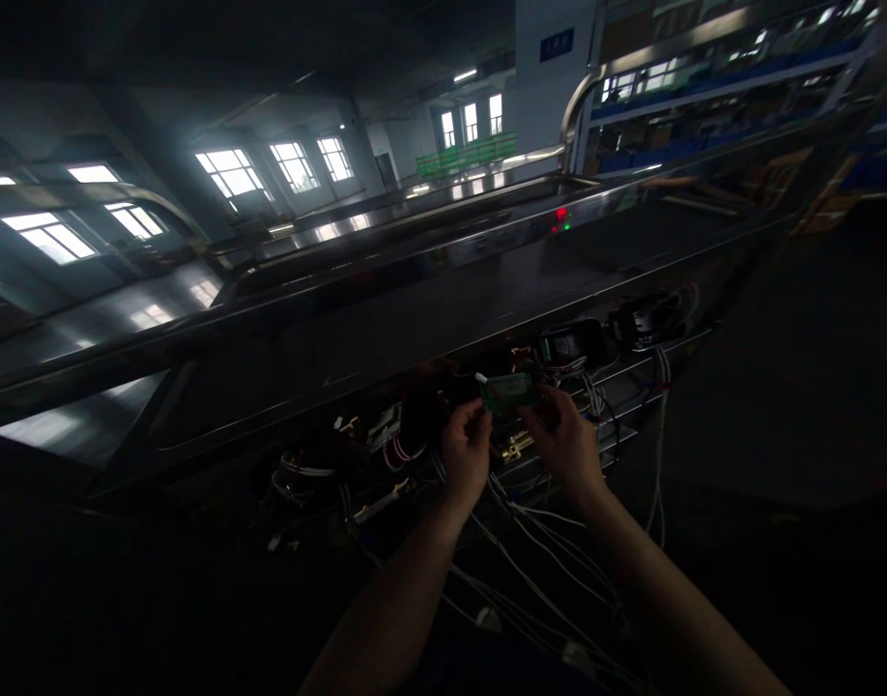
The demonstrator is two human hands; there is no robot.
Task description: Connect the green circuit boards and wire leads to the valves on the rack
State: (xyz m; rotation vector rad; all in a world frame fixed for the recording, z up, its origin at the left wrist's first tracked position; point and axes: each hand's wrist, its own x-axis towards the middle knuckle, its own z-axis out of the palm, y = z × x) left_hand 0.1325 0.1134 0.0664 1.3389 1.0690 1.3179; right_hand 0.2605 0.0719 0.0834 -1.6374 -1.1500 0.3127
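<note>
The small green circuit board [508,391] is held in the air between the two hands, just above the near edge of the long metal conveyor [386,290], where many parts and white wires [530,541] lie. Its long axis runs from left to right, almost level, so each hand takes one short end. The left hand [465,452] pinches the left end between thumb and first fingers, and the right hand [563,435] pinches the right end in the same way, with the other fingers curled below (the picture is very dark, so I cannot tell exactly how many fingers touch the board). Both hands are equally near to the board; neither one is ahead. The board lies directly in front of the fingertips, away from the person, and a dark part with a small screen [574,346] sits just behind it, on the conveyor edge, a little to the right.
</note>
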